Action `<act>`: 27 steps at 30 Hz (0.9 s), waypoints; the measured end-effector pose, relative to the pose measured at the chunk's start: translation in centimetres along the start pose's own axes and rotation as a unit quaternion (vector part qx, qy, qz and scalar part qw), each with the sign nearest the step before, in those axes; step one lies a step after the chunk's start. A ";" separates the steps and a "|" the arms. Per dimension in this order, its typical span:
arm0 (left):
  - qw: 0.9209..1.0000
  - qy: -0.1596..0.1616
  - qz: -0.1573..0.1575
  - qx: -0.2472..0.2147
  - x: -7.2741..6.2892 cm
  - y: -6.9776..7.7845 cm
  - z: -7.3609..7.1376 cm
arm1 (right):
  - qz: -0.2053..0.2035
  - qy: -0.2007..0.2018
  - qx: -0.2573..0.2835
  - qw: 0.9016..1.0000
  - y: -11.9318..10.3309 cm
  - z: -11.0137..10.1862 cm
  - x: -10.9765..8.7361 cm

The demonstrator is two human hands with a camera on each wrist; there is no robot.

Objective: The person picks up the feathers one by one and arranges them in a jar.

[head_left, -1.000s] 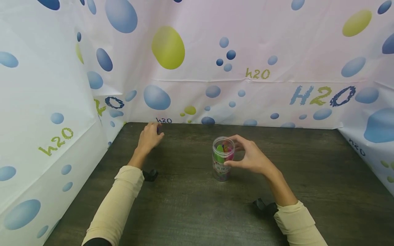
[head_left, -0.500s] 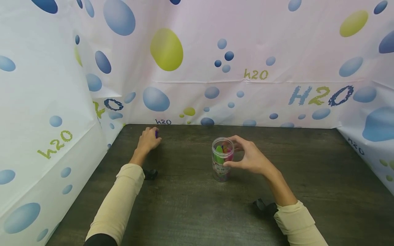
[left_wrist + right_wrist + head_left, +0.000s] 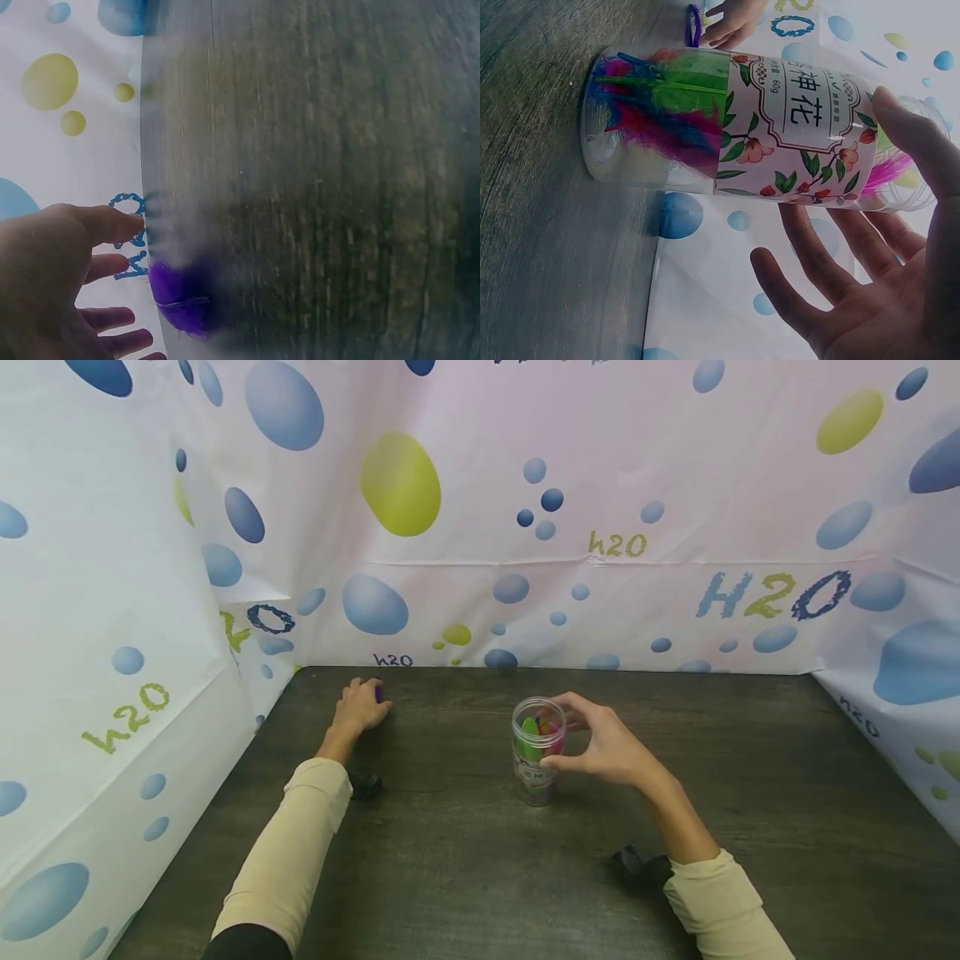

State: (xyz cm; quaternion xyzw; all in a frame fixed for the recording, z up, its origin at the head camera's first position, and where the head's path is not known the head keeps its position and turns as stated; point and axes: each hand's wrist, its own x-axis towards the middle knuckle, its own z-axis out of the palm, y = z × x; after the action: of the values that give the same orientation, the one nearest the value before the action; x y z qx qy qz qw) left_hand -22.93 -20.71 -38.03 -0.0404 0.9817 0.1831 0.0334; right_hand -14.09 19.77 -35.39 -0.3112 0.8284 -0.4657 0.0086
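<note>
A clear jar [image 3: 535, 789] with a floral label stands upright on the table. Inside are bright feathers [image 3: 679, 124] in green, blue and magenta. My right hand [image 3: 611, 747] holds it by its upper right side, the thumb in front and fingers behind. Far off at the table's back left, my left hand [image 3: 358, 706] hovers low beside a fluffy purple feather [image 3: 182, 300]. In the left wrist view its fingers are extended and spread, with the feather just past their tips. Whether any fingertip touches the feather I cannot tell.
The dark wood-grain table [image 3: 450, 860] meets a white printed backdrop [image 3: 480, 527] at the back and along both sides. A black camera mount sits under each wrist, the left one [image 3: 366, 787] and the right one [image 3: 641, 867].
My left hand has drawn slightly back from the table's far edge, and more of the purple feather shows beside it. The right hand stays on the jar. The head view shifts a little.
</note>
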 end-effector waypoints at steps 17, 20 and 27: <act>0.998 -0.052 -0.030 0.016 1.0 0.0 0.7 | -0.002 0.003 -0.004 1.000 0.1 0.1 -0.1; 0.997 -0.061 -0.036 0.021 0.9 0.0 0.7 | -0.005 0.001 -0.005 1.000 0.1 0.1 -0.1; 0.999 -0.035 -0.039 0.011 0.8 -0.3 0.6 | -0.002 0.001 -0.002 1.000 0.0 0.1 0.0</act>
State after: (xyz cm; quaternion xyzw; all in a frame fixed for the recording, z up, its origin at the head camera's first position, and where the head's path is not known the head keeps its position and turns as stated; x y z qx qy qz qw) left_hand -23.70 -20.80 -38.76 -0.0717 0.9796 0.1717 0.0754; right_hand -14.07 19.71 -35.49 -0.3123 0.8288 -0.4642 0.0061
